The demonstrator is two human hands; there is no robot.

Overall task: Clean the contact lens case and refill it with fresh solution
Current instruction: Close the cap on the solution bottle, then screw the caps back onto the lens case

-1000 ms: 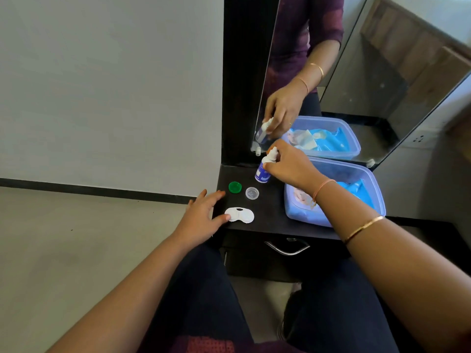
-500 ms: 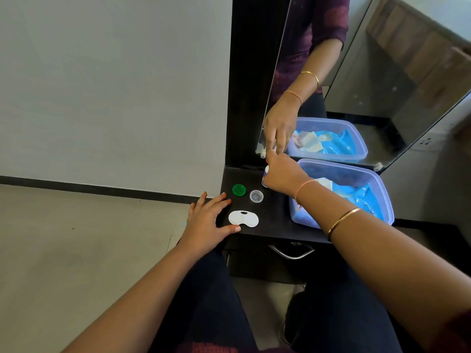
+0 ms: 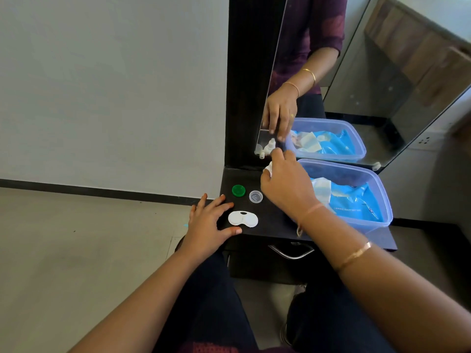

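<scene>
— Where do we find the lens case (image 3: 243, 218)?
— We see it lying flat near the front left corner of the worktop (image 3: 271, 226). It is white, with both wells uncovered and facing up.
— And its caps?
— We count two behind the case, toward the back edge: a green cap (image 3: 238, 190) on the left and a clear cap (image 3: 256, 196) just beside it on the right. Neither touches the case.
— What do we make of the left hand (image 3: 207, 226)?
— It rests on the worktop's left edge with its fingers (image 3: 223, 206) spread and relaxed, grasping nothing. The thumb lies along the front edge, just beside the case; we cannot tell whether it touches it.
— And the right hand (image 3: 286, 186)?
— We have it at the back edge, close to the mirror (image 3: 382, 98). Its fingers are curled around the white top of the solution bottle (image 3: 268, 170). The hand hides the rest of the bottle, so we cannot tell whether it stands on the worktop or is lifted.
— What else do we see there?
— A clear plastic tub (image 3: 344, 166) fills the right side of the worktop, with a blue packet (image 3: 356, 200) and white wrappers (image 3: 321, 187) in it. The mirror repeats the tub, the hand and the bottle's nozzle. Below the front edge we see a metal drawer handle (image 3: 290, 252).
</scene>
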